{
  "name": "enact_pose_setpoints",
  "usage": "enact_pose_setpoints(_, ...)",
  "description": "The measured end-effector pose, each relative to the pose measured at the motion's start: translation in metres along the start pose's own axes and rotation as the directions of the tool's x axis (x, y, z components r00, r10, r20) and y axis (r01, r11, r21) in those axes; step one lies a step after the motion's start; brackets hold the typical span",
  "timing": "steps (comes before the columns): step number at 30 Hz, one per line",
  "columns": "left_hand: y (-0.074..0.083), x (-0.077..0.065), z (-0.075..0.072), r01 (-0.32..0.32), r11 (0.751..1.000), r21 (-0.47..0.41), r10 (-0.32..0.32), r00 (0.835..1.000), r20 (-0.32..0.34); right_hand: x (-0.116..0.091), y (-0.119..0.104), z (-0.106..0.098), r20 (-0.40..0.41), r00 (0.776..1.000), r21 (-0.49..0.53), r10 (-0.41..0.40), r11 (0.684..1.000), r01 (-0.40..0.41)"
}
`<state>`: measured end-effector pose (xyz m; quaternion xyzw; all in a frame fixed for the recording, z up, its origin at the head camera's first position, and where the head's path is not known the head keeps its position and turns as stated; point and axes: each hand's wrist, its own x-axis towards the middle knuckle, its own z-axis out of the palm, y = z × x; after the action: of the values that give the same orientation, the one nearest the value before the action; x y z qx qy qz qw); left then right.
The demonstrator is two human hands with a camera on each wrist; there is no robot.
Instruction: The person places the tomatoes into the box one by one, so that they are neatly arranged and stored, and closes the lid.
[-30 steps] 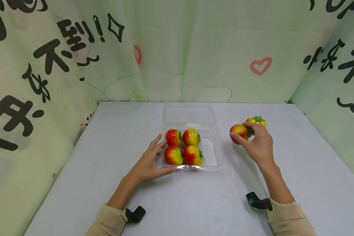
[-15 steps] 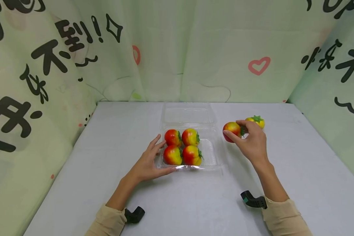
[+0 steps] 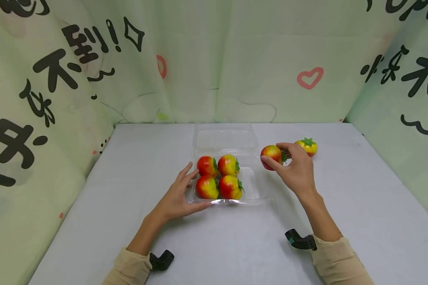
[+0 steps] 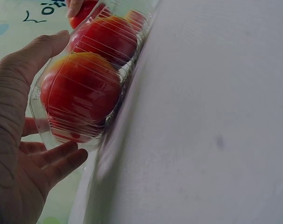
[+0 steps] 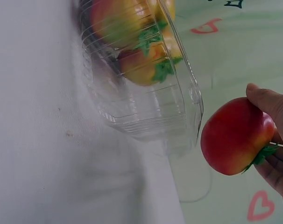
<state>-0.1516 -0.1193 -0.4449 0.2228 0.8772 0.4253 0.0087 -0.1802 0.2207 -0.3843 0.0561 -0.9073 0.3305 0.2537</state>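
the right hand grasps the held fruit, pinched between thumb and fingers, up off the counter and near the right wall of the box. the held fruit is red with some yellow, and its green leaves are turned toward the palm; the right wrist view shows it apart from the box. the left hand grasps nothing: its fingers are spread and fairly straight, lying against the left side of the box, with the thumb along the front rim. in the left wrist view the near left corner of the box sits between that thumb and those fingers. the box is clear plastic, and its lid is folded back, away from the person. four fruits are in the left part of the box, two at the back and two at the front, all red and yellow, their leaves toward the right. the lone fruit, yellow with its green leaves up, is on the counter behind the right hand, which partly hides it. each tan sleeve has a black device at its cuff. a pale green curtain with dark writing and red hearts surrounds the counter.
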Motion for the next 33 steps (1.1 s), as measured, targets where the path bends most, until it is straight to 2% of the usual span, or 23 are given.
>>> enact_pose_setpoints(13, 0.000, -0.001, 0.000, -0.002, 1.000, -0.008, 0.002, 1.000, 0.001, -0.001, -0.014, 0.011, 0.024, 1.000, 0.029, -0.001, 1.000, 0.000)
enact_pose_setpoints(33, 0.001, 0.000, 0.000, 0.000, 1.000, 0.000, 0.000, 1.000, -0.001, -0.002, -0.021, 0.027, 0.071, 0.997, 0.064, -0.042, 0.997, 0.037)
